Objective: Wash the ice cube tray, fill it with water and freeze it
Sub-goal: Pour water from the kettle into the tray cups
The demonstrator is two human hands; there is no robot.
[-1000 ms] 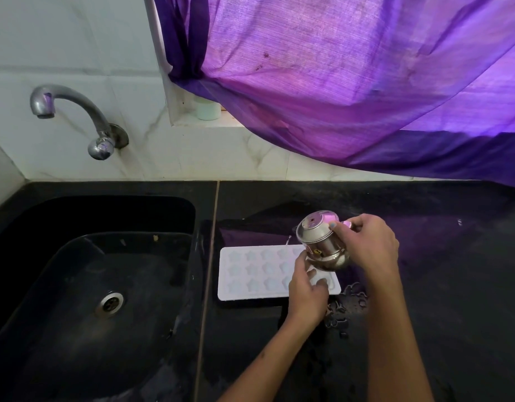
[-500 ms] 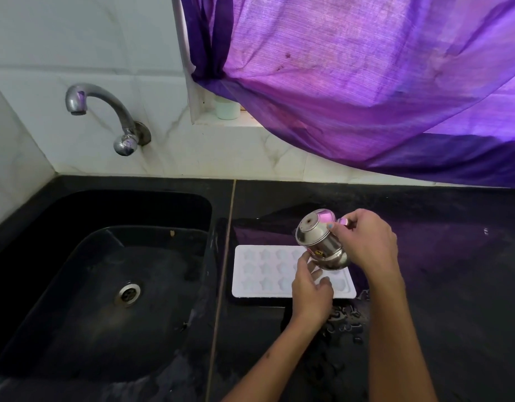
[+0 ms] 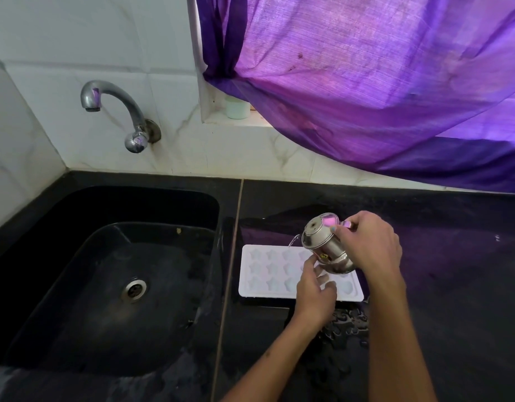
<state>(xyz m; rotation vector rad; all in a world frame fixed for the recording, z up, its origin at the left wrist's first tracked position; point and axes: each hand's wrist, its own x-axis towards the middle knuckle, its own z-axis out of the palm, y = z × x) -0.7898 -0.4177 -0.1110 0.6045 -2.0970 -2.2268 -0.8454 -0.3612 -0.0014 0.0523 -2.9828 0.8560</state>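
Now | R hand point(image 3: 369, 242) grips tilted steel pot point(image 3: 323, 242) over tray point(image 3: 268, 274) | L hand point(image 3: 315, 294) fingers loose on tray | sink point(image 3: 111, 285) left

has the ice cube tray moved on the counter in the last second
No. The ice cube tray keeps the same gap from the counter seam beside the sink. Its shift in the picture comes from the camera turning.
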